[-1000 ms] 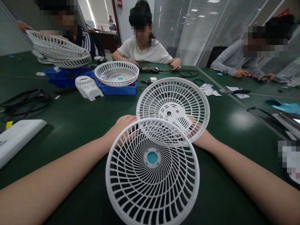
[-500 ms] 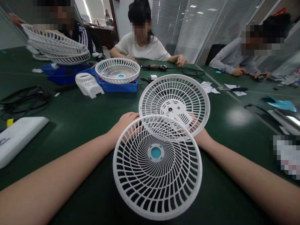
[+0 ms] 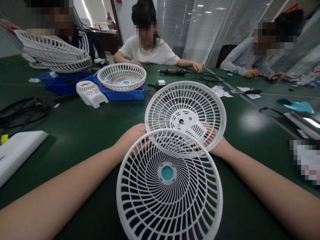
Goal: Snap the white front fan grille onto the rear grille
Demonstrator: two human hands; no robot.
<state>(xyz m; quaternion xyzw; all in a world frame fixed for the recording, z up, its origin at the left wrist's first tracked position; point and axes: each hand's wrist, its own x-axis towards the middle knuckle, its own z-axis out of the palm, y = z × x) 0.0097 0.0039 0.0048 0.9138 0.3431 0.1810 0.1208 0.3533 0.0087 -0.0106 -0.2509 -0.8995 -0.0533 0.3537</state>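
Note:
A white rear fan guard (image 3: 160, 100) stands tilted up in front of me, with a slotted hub plate (image 3: 197, 130) and a small dark shaft in the middle. Nearer to me, a white front fan guard (image 3: 167, 206) with a turquoise centre disc overlaps its lower part. My left hand (image 3: 133, 138) is closed at the rear guard's lower left edge, its fingers partly covered by the front guard's ribs. Behind the right side of the rear guard, my right hand (image 3: 212, 138) shows through the slats, fingers curled at the hub plate.
A further fan guard (image 3: 138, 75) rests on a blue bin (image 3: 125, 96), beside a white fan housing (image 3: 91, 93). Stacked guards (image 3: 62, 56) stand at the far left. An electric screwdriver (image 3: 172, 71), a white box (image 3: 22, 146) and black cables (image 3: 25, 111) lie about. Three people sit opposite.
The front guard has come lower and nearer, and looks larger. The rear guard also looks slightly larger. My hands keep nearly the same place on it, while the background has shifted a little left.

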